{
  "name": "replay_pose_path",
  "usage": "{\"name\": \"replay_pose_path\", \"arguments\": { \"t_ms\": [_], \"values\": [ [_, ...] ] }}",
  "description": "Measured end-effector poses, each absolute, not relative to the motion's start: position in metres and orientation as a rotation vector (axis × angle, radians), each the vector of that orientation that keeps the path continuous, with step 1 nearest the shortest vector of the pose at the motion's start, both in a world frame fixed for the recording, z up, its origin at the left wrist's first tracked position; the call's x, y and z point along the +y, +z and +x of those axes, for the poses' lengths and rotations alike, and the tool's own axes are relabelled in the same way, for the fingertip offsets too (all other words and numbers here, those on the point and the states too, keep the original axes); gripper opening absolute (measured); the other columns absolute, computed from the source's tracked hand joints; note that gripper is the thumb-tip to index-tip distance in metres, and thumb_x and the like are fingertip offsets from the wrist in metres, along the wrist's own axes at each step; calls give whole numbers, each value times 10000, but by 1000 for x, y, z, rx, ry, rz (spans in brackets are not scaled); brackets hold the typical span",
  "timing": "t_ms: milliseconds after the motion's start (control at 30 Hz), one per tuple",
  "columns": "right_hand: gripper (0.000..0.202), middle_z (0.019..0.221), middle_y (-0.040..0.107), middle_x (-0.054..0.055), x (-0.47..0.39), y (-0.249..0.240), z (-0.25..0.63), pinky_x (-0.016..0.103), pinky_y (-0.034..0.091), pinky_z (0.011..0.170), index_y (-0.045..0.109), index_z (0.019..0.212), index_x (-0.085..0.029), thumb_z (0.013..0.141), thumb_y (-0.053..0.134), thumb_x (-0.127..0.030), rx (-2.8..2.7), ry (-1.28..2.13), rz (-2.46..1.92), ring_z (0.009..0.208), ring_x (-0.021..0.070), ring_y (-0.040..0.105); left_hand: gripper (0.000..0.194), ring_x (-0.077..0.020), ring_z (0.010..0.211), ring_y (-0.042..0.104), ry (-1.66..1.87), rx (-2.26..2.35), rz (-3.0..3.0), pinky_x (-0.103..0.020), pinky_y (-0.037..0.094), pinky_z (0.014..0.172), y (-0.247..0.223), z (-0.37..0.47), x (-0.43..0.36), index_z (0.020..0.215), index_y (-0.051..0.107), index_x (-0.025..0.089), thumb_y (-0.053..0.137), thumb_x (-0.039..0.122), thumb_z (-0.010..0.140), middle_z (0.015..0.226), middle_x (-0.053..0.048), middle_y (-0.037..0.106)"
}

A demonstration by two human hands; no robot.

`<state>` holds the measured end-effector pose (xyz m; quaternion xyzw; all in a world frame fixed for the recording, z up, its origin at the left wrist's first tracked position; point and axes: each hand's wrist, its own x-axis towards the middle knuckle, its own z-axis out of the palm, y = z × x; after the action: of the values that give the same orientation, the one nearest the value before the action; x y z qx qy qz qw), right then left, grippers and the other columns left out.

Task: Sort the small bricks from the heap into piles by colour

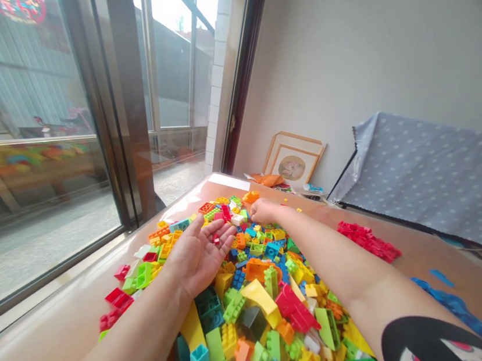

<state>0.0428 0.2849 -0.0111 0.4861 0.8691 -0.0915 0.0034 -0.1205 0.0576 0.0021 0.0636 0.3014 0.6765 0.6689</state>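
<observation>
A large heap of mixed toy building bricks (pixel 234 304) in yellow, green, orange, blue and red spreads over the table. My left hand (pixel 199 253) is open over the heap's left side, palm up and fingers stretched out. A small red brick (pixel 216 239) shows at its fingers; whether it rests on them or lies behind them I cannot tell. At the far part of the heap my right hand (pixel 263 210) is closed, its fingers curled down among the bricks. Beside it sits an orange brick (pixel 250 197). What the right fingers hold, if anything, is hidden.
A separate pile of red bricks (pixel 368 241) lies to the right, with blue bricks (pixel 459 309) nearer me. Red bricks (pixel 119 301) sit at the left. Glass doors (pixel 39 111) border the left side; a framed picture (pixel 291 162) and dotted cloth (pixel 433 174) stand beyond.
</observation>
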Motion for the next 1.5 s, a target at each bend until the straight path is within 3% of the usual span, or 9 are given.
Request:
{"name": "replay_pose_path", "arguments": {
  "t_ms": [133, 233, 433, 633, 833, 1033, 1300, 1400, 1500],
  "values": [
    [187, 620, 669, 37, 275, 0, 48, 241, 449, 599, 709, 660, -190, 767, 720, -343, 2806, -451, 1570, 697, 183, 635, 415, -241, 995, 718, 1528, 679, 142, -289, 643, 802, 2, -120, 58, 1207, 597, 55, 487, 414, 1030, 1157, -223, 664],
    [255, 745, 730, 50, 258, 17, 45, 221, 446, 569, 736, 815, -165, 886, 596, -366, 2888, -650, 1563, 696, 154, 639, 434, -242, 996, 718, 1529, 679, 137, -293, 644, 803, 2, -119, 58, 1204, 596, 58, 479, 438, 1032, 1159, -224, 664],
    [331, 941, 784, 100, 231, 51, 28, 188, 439, 530, 749, 1057, -164, 892, 671, -440, 2862, -1595, 1083, 792, 158, 690, 449, -284, 1059, 708, 1527, 633, 126, -347, 649, 829, 0, -120, 59, 1233, 577, 52, 419, 430, 1049, 1169, -238, 655],
    [338, 1085, 779, 80, 283, 33, 53, 251, 535, 731, 740, 1185, -180, 926, 539, -262, 2908, -598, 1778, 914, 186, 707, 407, -253, 1009, 719, 1553, 675, 124, -277, 641, 745, 3, -118, 58, 1186, 602, 55, 416, 393, 1056, 1134, -238, 664],
    [187, 1186, 751, 69, 316, -3, 66, 443, 446, 1035, 815, 931, -284, 846, 650, -305, 2691, -153, 1804, 1261, 340, 578, 383, -249, 989, 720, 1545, 684, 117, -300, 642, 775, 5, -117, 56, 1084, 623, 70, 443, 406, 1046, 1090, -217, 675],
    [236, 1268, 702, 116, 324, -20, 45, 583, 346, 1095, 807, 972, -279, 908, 590, -347, 2541, -7, 1696, 1322, 379, 497, 364, -235, 937, 720, 1545, 682, 112, -317, 638, 811, 7, -117, 55, 1069, 621, 77, 450, 397, 1041, 1022, -186, 674],
    [134, 1128, 744, 61, 315, -21, 49, 563, 245, 1148, 797, 921, -323, 827, 702, -333, 2608, 10, 1617, 1299, 337, 485, 377, -255, 973, 719, 1536, 694, 128, -316, 637, 808, 7, -117, 55, 1068, 629, 64, 460, 400, 1033, 1088, -216, 675],
    [68, 1022, 751, 81, 305, -17, 51, 527, 277, 1135, 786, 819, -273, 780, 746, -313, 2670, -28, 1624, 1274, 340, 503, 384, -257, 991, 719, 1542, 693, 125, -310, 635, 814, 7, -117, 55, 1080, 627, 57, 455, 397, 1036, 1085, -222, 673],
    [124, 941, 750, 84, 294, -5, 50, 441, 404, 1039, 777, 814, -230, 804, 718, -339, 2764, -138, 1632, 1205, 325, 558, 392, -270, 1029, 716, 1545, 696, 113, -299, 635, 798, 9, -116, 55, 1097, 617, 55, 434, 398, 1043, 1112, -235, 665]
  ]
}}
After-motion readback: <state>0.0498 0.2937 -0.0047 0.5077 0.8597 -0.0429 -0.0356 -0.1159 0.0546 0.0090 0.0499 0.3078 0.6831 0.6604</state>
